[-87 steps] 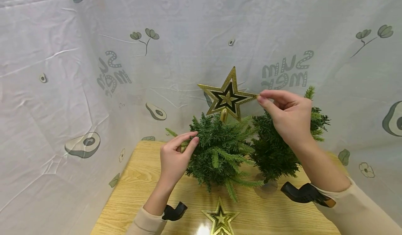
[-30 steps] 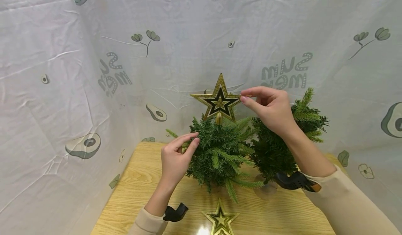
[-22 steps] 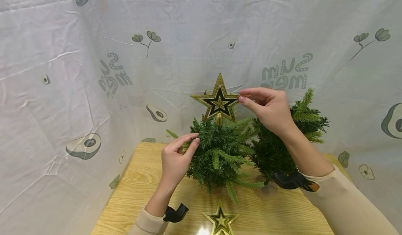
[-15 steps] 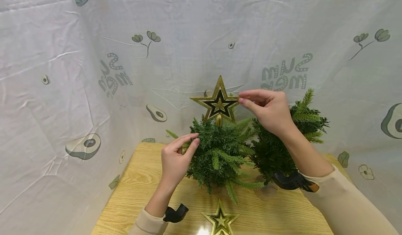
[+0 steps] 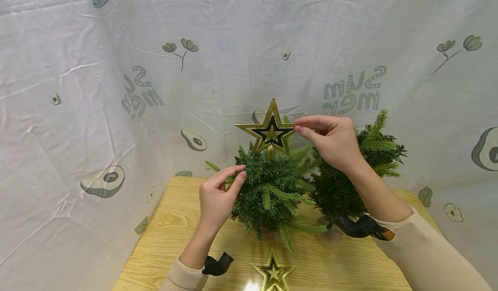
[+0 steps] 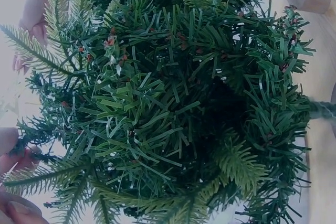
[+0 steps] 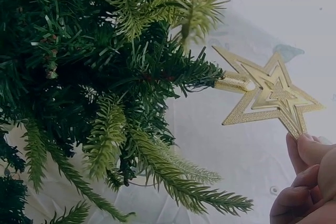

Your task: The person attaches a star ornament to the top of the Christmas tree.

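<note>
A gold star tree topper stands upright at the top of the nearer small Christmas tree. My right hand pinches the tip of its right-hand point between thumb and fingers. In the right wrist view the tubular socket of the star topper fits over the tree's uppermost twig. On the tree's left side, my left hand pinches the end of a dark branch; in the left wrist view its fingertips meet at that branch, partly cut off by the frame's edge.
A second small Christmas tree stands to the right, partly behind my right forearm. A second gold star lies on the wooden table in front. Behind hangs a pale printed curtain.
The star topper, tilted and further right at first, is now upright over the treetop and has sunk lower. My right hand moved left and down with it. My left hand has stayed put.
</note>
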A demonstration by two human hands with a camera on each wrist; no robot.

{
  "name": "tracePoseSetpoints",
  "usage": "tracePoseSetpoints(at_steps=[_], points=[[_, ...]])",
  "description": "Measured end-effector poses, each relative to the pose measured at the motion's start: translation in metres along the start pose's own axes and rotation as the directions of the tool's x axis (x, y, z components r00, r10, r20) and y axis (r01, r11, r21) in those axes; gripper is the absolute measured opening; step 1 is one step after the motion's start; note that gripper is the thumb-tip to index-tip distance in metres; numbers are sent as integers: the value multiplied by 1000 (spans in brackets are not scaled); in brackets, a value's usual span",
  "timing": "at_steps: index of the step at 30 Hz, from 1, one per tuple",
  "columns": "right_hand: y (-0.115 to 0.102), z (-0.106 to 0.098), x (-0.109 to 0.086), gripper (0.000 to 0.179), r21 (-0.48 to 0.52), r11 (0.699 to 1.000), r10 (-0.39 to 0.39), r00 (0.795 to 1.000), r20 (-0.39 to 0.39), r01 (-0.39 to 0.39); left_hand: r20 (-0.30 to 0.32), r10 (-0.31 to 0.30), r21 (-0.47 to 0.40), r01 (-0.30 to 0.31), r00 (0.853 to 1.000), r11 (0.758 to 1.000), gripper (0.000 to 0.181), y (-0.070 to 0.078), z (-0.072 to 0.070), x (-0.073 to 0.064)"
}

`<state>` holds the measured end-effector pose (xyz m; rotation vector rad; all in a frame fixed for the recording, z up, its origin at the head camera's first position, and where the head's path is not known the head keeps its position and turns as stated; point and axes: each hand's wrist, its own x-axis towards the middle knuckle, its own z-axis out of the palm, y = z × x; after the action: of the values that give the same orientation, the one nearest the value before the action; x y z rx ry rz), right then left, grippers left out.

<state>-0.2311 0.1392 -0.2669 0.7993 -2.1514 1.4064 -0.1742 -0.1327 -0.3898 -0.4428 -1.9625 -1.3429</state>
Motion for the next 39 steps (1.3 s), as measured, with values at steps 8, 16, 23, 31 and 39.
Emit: tracePoseSetpoints(at_steps=[8,16,23,31,39], points=[[1,0,-2,14,-11,1000,-13,1000,5,13,4,8,-7,-8,1000,1000,20,-1,0,0],[3,2,-3,13,-16,1000,-19,1000,12,19,-3,23,-13,-23,1000,1000,20,0,1,0],[5,2,-4,13,-21,1000,-21,1000,14,21,-9,26,-24,-26,1000,999,19,-1,2,0],[7,2,-5,13,-22,999,-28,1000,9,28,-11,18,-35,-18,1000,999,19,0,2,0],[6,1,-6,13,-9,1000,-8,1000,20,8,-2,-7,-27,7,1000,1000,20,-2,1,0]])
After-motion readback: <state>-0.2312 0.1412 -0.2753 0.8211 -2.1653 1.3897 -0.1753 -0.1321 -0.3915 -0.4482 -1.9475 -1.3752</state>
